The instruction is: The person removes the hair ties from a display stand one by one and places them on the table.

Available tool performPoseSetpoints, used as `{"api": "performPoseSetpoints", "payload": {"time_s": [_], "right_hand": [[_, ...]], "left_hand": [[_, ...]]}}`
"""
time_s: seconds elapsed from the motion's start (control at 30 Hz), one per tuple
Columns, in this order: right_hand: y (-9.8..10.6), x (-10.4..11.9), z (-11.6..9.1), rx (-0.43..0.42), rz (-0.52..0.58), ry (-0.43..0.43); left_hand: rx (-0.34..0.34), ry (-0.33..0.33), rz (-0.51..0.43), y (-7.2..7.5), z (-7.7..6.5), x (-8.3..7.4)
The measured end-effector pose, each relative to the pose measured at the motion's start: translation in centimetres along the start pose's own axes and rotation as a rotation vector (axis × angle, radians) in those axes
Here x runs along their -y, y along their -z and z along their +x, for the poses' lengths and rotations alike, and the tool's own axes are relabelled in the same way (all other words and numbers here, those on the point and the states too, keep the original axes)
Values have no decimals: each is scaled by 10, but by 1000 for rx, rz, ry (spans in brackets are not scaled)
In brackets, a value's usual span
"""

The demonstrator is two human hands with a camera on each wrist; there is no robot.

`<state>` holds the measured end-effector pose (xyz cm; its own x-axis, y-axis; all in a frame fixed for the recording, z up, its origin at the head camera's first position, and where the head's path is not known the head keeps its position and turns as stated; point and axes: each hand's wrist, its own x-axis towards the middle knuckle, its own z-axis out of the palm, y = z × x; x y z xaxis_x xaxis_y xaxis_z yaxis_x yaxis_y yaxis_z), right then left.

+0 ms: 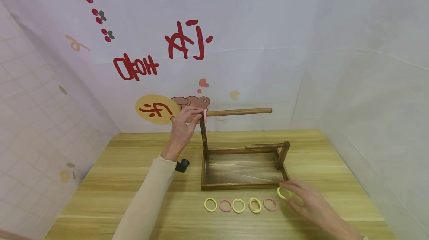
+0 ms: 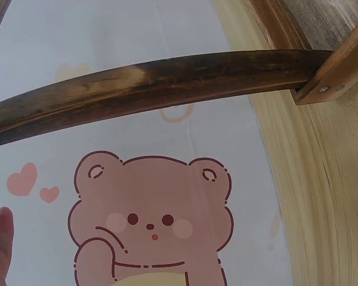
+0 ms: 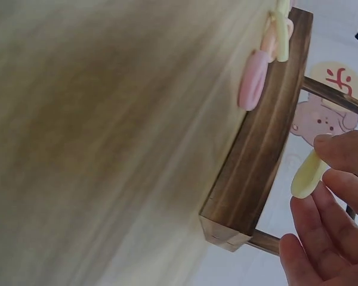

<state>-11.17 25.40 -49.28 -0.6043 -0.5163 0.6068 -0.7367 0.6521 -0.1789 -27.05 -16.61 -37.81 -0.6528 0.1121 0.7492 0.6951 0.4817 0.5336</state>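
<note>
A dark wooden stand [image 1: 234, 186] has a tray base and two posts, each carrying a horizontal rod. On the taller left post's upper rod [image 1: 244, 112], a pink ring [image 1: 205, 116] hangs right by the post. The fingertips of my left hand [image 1: 182, 128] are at this post's top, beside that ring; whether they grip anything I cannot tell. Only one finger of it shows in the left wrist view. My right hand [image 1: 310, 201] pinches a yellow ring [image 3: 308, 175] between thumb and fingers, near the stand's front right corner.
Along the stand's front lies a row of rings: a yellow ring [image 1: 210, 211], a pink ring [image 1: 225, 210], another yellow one, a yellow ring overlapping a peach one, and a pink ring [image 3: 253, 80]. The shorter right post bears a lower rod [image 1: 263, 146]. Printed cloth [image 1: 254, 65] hangs behind.
</note>
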Motion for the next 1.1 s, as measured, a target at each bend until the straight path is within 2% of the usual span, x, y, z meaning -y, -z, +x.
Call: {"api": "performPoseSetpoints", "payload": {"time_s": [0.33,0.67,1.1], "right_hand": [[-7,1,-6,70,-36,-29],[-11,3,-11,158,-62,-119],[-13,2,-16,186,-73,-109]], "left_hand": [[2,-1,2,0,1,-1],[-7,-16,6,0,0,0],[-1,-5,6,0,0,1]]}}
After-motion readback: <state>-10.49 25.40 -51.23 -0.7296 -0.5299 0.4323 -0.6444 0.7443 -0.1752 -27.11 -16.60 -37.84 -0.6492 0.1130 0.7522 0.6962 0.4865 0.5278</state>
